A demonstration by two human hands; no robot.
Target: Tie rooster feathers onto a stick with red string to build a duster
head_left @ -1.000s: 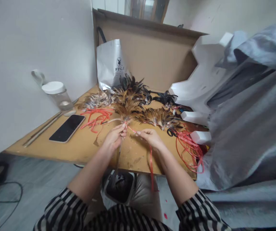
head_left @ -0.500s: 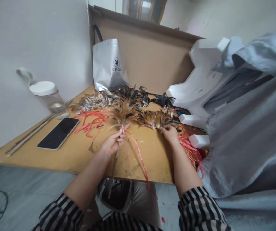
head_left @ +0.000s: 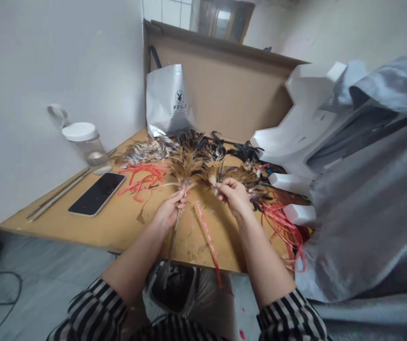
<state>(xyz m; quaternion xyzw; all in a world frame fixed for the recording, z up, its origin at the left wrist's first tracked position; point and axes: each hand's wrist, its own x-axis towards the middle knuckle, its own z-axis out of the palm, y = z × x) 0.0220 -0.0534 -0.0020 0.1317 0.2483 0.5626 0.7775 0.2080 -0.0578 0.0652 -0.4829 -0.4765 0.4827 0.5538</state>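
Note:
My left hand is closed round a thin stick with a fan of brown feathers at its top, just above the fingers. A red plastic strip hangs from the binding there and trails over the table's front edge. Right of this bundle, my right hand pinches a small brown feather by its pale base, held above the table. Behind that hand lies a pile of loose brown feathers. Fingertips partly hide the feather's lower end.
A phone, a lidded jar and thin sticks lie left. Red strips lie in two heaps. Darker feathers sit before a silver bag. White foam and grey cloth stand right; a bin is below.
My right hand has lifted from the brown feather pile and moved left toward the bundle with a feather in its fingers. My left hand still holds the stick. The view has shifted slightly.

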